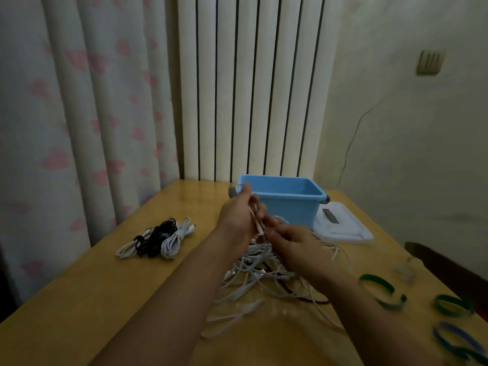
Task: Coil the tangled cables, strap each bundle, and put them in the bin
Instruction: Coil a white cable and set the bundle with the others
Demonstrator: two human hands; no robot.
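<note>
A tangle of white and dark cables [260, 280] lies on the wooden table [105, 299] in front of me. My left hand [237, 215] is raised above it, its fingers curled round a pale pinkish cable [257, 220]. My right hand [290, 240] pinches the same cable lower down, just below and right of the left hand. Behind the hands stands the open light-blue bin [290, 196]. Three coiled bundles, white and black [158, 239], lie side by side at the left of the table.
A white lid [343, 228] lies right of the bin. Green straps [383, 291] and blue straps [456, 339] are spread at the table's right edge, with a clear one [408, 269] beyond them. A curtain and radiator are behind the table; a dark chair edge [449, 265] shows at right.
</note>
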